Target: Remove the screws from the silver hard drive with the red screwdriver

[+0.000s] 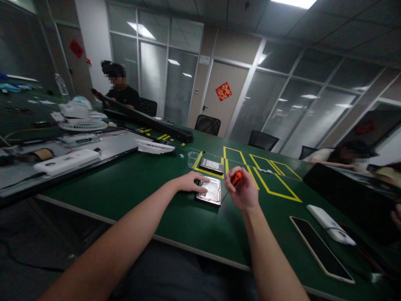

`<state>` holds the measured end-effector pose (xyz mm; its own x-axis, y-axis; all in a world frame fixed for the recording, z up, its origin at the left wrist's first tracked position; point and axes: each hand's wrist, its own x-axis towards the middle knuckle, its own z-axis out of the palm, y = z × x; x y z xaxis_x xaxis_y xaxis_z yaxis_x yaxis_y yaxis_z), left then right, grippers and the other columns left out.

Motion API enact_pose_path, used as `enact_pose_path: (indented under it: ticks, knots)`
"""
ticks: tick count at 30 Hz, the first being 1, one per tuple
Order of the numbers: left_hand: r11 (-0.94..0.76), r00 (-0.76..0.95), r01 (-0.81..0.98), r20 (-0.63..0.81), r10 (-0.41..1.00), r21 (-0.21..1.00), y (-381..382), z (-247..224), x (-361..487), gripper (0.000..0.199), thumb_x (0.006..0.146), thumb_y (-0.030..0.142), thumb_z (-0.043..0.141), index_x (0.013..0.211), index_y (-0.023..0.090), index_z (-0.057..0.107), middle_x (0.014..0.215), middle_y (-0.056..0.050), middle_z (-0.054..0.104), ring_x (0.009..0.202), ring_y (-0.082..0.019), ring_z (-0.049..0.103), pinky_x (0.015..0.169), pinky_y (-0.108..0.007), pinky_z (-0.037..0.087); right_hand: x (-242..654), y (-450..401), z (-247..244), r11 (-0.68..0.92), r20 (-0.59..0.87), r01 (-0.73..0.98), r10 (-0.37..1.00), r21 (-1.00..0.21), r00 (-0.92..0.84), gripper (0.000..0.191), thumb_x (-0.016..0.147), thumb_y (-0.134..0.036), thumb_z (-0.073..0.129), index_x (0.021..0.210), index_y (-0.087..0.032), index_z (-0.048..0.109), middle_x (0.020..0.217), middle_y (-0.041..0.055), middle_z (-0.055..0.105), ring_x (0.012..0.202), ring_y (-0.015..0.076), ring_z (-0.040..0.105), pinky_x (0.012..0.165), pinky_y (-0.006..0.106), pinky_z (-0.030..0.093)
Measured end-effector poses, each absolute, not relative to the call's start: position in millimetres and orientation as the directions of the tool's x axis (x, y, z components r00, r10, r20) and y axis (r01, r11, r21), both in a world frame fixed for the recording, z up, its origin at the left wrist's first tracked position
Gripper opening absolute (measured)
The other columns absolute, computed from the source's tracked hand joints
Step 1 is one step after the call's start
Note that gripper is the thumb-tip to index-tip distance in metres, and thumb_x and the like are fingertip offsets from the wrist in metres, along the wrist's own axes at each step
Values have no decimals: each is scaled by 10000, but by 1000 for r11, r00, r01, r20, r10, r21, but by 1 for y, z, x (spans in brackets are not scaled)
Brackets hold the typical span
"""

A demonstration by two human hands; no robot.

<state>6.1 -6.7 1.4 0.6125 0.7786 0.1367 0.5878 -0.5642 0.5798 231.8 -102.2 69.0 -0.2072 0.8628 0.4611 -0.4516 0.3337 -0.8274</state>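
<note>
A silver hard drive (211, 191) lies on the green table in front of me. My left hand (191, 182) holds it at its left side, with the fingertips resting on its metal top. Wrapped in my right hand (243, 190) is a screwdriver (237, 179) with an orange and black handle. Its thin shaft slants down and left to the drive's lower right corner; whether the tip sits in a screw is too small to tell. Just behind stands a second hard drive (212, 166) inside a yellow tape outline, beside a clear plastic cup (193, 159).
Yellow tape rectangles (275, 194) mark the table to the right. A phone (322, 248) and a white device (330, 224) lie at the near right. A large panel (122, 150) and a white fan (79, 117) occupy the left. Other people sit across the table and at the right.
</note>
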Motion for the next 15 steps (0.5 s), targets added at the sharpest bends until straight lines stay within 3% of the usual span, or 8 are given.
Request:
enact_pose_path:
  ticks: [10, 15]
  knots:
    - [-570, 614, 582, 147, 775, 580, -5, 0, 6, 707, 770, 688, 738, 1390, 373, 612, 1521, -68, 475, 1408, -351, 407, 1159, -443, 296, 232, -101, 66, 423, 525, -422, 836, -802, -159, 260, 904, -383, 614, 729, -198, 561, 657, 6, 575, 493, 108, 469, 466, 231, 373]
    - [-566, 614, 580, 142, 776, 586, -6, 1, 6, 708, 771, 686, 739, 1394, 377, 606, 1531, -68, 460, 1416, -354, 392, 1160, -449, 290, 232, -101, 65, 381, 504, -446, 841, -810, -197, 211, 912, -328, 606, 756, -198, 545, 697, 0, 607, 419, 71, 407, 423, 209, 290]
